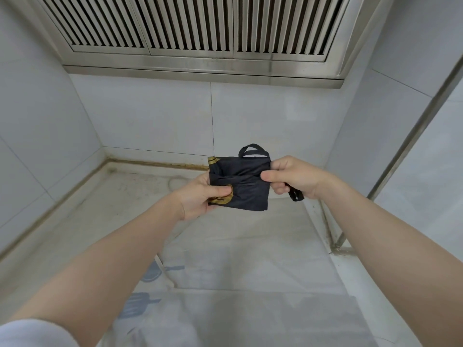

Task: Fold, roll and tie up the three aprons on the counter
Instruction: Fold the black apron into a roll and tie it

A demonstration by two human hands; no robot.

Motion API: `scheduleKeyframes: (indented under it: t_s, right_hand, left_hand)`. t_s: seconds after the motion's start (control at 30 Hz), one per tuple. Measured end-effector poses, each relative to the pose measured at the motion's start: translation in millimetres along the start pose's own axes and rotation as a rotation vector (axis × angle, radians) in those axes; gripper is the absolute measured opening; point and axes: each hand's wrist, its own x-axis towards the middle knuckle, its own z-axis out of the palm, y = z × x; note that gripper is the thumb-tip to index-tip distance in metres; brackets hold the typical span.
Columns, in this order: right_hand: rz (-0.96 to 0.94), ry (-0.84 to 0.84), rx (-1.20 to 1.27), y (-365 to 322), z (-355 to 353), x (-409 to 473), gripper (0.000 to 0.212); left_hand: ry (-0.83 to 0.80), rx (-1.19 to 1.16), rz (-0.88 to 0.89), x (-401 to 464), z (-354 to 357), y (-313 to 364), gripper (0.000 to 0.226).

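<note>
Evidently the small folded black-and-gold fabric apron, held above the pale stone counter, looks light and limp; left hand pinches its corner, right hand grips its strap; hold the bundle's edges.

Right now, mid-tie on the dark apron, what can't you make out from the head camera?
- Folded black apron with gold print: its far side and any knot are hidden by the bundle itself.
- Black strap: the right hand covers its run.
- Left hand: fingers are behind the cloth.
- White apron with blue utensil print: cut off by the bottom edge.
- A third apron: none I can identify.
</note>
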Motion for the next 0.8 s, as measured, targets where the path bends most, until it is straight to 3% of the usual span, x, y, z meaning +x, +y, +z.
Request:
scheduleKeyframes:
  t_s: [0.07,0.1,0.13,0.17,0.23,0.3,0.33,0.47,0.57,0.67,0.73,0.8]
  right_hand:
    - [-0.047,0.149,-0.160,4,-1,5,0.020]
    - [-0.088,0.250,-0.340,8,-1,7,0.025]
    - [-0.132,0.339,-0.589,12,-1,10,0.031]
    - [-0.155,0.408,-0.868,15,2,13,0.035]
    - [-0.206,0.446,-1.235,16,18,12,0.031]
    - [-0.274,0.401,-1.392,17,32,13,0.032]
    - [-0.314,0.391,-1.454,18,36,14,0.034]
    - [-0.629,0.431,-1.551,31,39,15,0.019]
    - [-0.686,0.424,-1.515,31,34,9,0.025]
    - [-0.514,0.344,-1.430,22,32,2,0.021]
    - [-0.312,0.221,-1.168,15,26,0,0.020]
    - [-0.246,0.179,-0.949,8,19,-2,0.012]
  left_hand:
    - [0.250,0.276,0.004,9,6,2,0.055]
    - [0.477,0.440,-0.008,13,9,3,0.056]
    - [0.654,0.487,-0.026,15,13,5,0.055]
    - [0.695,0.381,-0.081,15,19,8,0.050]
    - [0.466,0.007,-0.233,12,36,13,0.038]
    - [0.260,-0.100,-0.238,9,54,10,0.031]
    - [0.244,-0.123,-0.185,12,60,6,0.028]
    - [0.355,-0.221,0.063,18,59,-3,0.063]
    - [0.392,-0.045,0.251,18,49,-7,0.084]
    - [0.330,0.172,0.344,18,50,-4,0.084]
    - [0.300,0.348,0.381,19,48,-3,0.075]
    - [0.308,0.525,0.413,21,43,-4,0.063]
